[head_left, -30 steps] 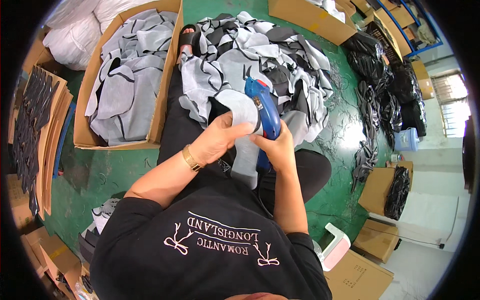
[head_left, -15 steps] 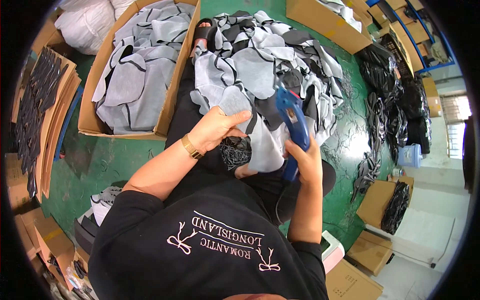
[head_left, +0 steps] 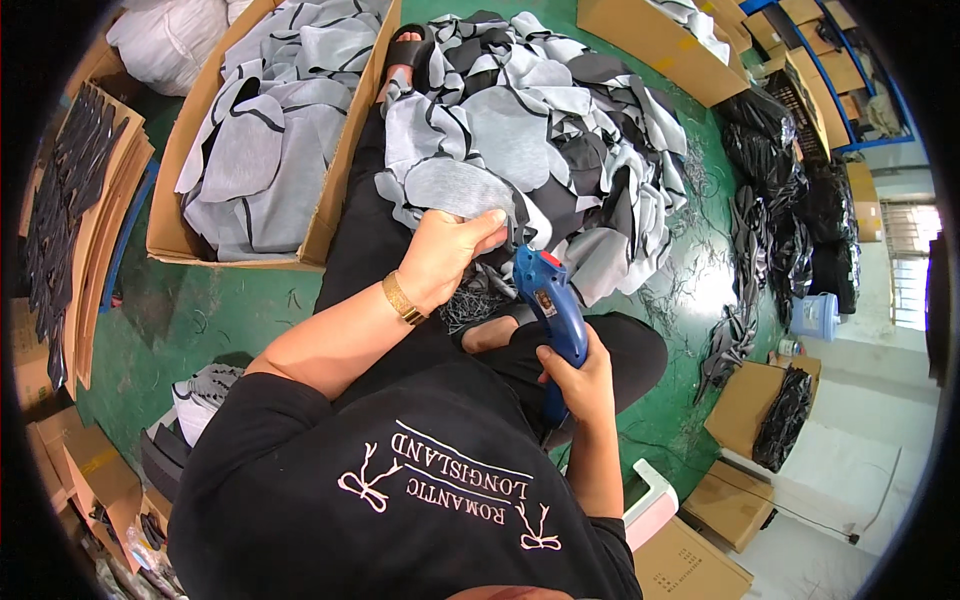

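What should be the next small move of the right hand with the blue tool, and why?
Probably bring the blue tool slightly forward to the edge of the grey piece. The left hand holds that piece up by its near edge, and the right hand holds the tool with its tip just beside the edge; whether it touches yet I cannot tell.

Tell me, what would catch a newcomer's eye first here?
Probably the bright blue handheld tool at centre, gripped in the right hand, its tip at a grey fabric piece that the left hand holds. Behind spreads a heap of grey and black pieces, beside a cardboard box full of more.
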Tool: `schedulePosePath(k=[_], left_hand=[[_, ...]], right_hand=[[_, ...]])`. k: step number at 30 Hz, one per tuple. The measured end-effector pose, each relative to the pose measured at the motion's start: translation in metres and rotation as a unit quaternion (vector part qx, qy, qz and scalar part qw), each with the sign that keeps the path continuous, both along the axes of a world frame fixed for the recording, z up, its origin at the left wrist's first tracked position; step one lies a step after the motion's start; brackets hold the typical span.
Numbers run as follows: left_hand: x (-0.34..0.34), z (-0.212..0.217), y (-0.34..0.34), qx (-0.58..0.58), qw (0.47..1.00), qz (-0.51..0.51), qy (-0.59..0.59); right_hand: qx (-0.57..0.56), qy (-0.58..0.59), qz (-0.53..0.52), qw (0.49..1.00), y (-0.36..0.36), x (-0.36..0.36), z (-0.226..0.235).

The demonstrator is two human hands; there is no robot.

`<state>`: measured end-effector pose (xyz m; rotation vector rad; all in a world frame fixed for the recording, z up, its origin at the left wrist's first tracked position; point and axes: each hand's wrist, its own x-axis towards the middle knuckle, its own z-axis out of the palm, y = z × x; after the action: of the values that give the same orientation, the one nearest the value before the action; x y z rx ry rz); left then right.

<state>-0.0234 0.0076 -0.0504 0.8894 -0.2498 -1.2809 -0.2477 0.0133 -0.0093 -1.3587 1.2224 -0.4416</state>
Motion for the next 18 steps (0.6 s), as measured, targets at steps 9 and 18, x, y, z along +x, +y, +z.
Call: schedulePosePath(k=[9,18], left_hand=[[-0.0041,-0.0005,0.0033,-0.001,0.999,0.005,-0.037],[-0.0063,0.0033,0.0063,-0.032,0.994,-0.004,-0.108]], right_hand=[[-0.009,0.004,-0.015,1.0,-0.0001,0.0003,-0.0017],[-0.013,-0.003,-0.02,1.0,-0.0007,-0.0019,0.0001]])
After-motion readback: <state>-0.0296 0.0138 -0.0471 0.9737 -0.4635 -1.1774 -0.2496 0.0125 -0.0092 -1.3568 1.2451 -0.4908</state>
